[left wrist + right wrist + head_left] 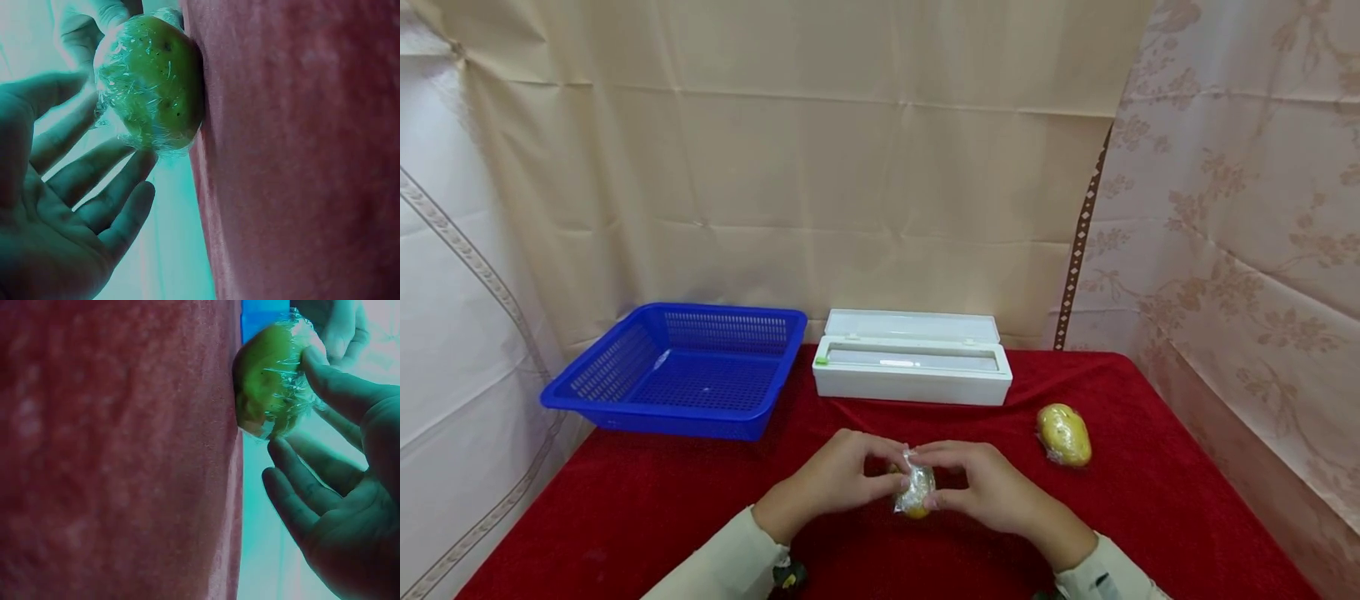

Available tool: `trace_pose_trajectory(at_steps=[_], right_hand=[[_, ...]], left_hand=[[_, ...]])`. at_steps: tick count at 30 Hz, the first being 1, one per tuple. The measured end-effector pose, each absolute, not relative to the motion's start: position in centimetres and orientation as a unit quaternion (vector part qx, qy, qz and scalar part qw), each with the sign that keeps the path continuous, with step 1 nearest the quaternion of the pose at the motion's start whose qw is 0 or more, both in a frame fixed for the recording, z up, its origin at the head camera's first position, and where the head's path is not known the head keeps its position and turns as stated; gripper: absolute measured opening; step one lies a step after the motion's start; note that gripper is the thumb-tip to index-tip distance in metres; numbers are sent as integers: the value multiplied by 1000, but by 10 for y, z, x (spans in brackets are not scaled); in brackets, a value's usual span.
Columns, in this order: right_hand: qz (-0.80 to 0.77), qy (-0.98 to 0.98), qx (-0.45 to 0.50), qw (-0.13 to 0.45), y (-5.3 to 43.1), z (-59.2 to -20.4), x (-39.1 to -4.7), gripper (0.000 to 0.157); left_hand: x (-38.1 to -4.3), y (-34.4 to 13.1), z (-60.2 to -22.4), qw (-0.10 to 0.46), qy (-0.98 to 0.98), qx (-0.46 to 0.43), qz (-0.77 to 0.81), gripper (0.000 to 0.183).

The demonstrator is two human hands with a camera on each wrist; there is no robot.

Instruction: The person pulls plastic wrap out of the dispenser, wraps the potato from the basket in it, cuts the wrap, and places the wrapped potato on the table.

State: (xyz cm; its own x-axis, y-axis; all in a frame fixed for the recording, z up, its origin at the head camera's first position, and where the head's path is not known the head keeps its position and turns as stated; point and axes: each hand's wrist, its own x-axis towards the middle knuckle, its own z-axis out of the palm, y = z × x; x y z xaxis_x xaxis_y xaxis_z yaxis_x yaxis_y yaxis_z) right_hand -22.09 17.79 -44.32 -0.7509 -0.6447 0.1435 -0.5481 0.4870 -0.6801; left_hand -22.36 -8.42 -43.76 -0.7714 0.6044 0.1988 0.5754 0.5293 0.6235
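Note:
A yellow potato [917,492] in crinkled cling film [122,81] sits on the red cloth between both hands. From the left, my left hand [846,473] has its thumb and index finger at the film, with the other fingers along the side. My right hand [988,487] holds the opposite side; in the right wrist view its thumb [331,378] presses on the film and its fingers reach under the potato's near end. A second film-wrapped potato [1065,435] lies to the right, apart from the hands.
A blue plastic basket [655,416] with slotted sides stands at the back left. Beside it is a long white box [913,387], its lid tilted back. Red cloth [1157,500] covers the table, and hanging curtains [865,167] close off the back and sides.

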Motion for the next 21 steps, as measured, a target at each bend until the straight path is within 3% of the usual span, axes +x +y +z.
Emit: trace_pose_trajectory(at_steps=[7, 14, 21], right_hand=[[-387, 859, -324, 83, 179, -446, -223, 52], [-408, 851, -322, 78, 179, -449, -225, 49], [-396, 864, -304, 61, 180, -447, -227, 45]], left_hand=[[-223, -81, -440, 49, 881, 331, 335, 34], [-222, -80, -440, 79, 878, 309, 358, 34], [-221, -79, -441, 11, 880, 338, 334, 34]])
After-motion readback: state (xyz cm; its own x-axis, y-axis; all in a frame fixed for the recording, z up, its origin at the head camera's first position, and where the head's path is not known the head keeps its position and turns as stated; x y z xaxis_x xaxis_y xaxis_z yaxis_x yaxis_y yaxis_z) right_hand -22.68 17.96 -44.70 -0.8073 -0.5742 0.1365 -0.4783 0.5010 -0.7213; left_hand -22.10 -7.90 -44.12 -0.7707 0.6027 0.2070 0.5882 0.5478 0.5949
